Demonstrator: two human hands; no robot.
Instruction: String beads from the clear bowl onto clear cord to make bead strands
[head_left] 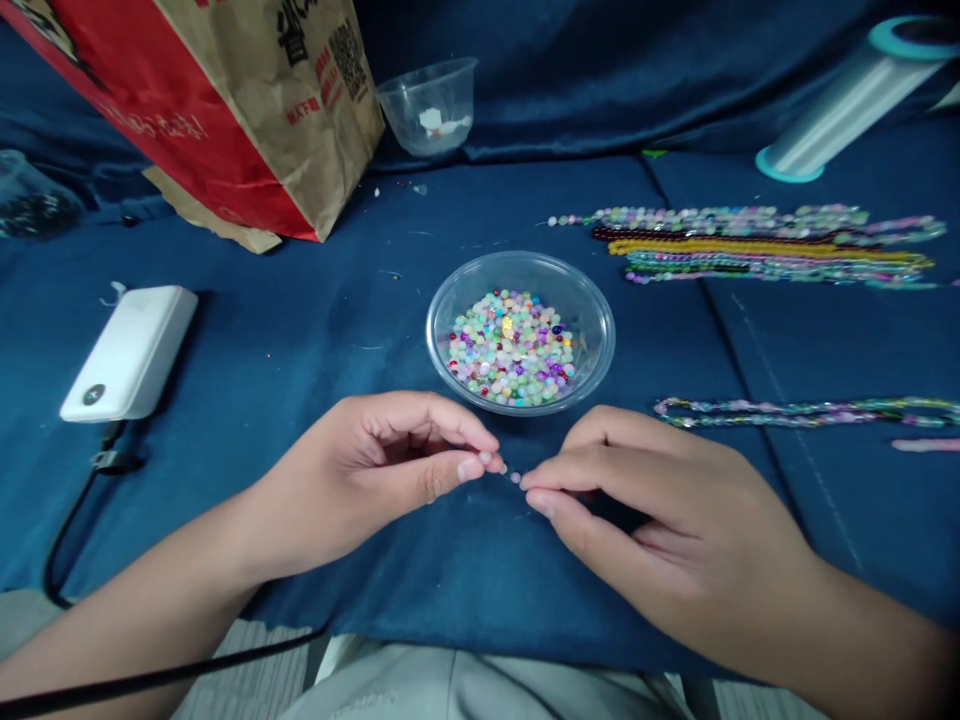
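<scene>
My left hand (409,460) pinches a thin clear thread (508,473) with small pale beads (503,468) on it, thumb against forefinger. Facing it, my right hand (637,510) is closed in a pinch on the other end of this short beaded stretch, where a pale pinkish bead (515,478) shows at the fingertips. The fingers partly hide what lies between them. Just beyond both hands stands a round clear plastic bowl (437,362) holding many loose beads (514,350) in pink, green, purple and red, with a gold-coloured piece on top.
Strings of beads (765,245) lie at the right, with another looped strand (802,412) nearer. A spool (840,110) stands at the back right. A paper bag (300,110) and clear cup (431,105) stand behind. At left lies a white power bank (131,350) with a black cable (71,515).
</scene>
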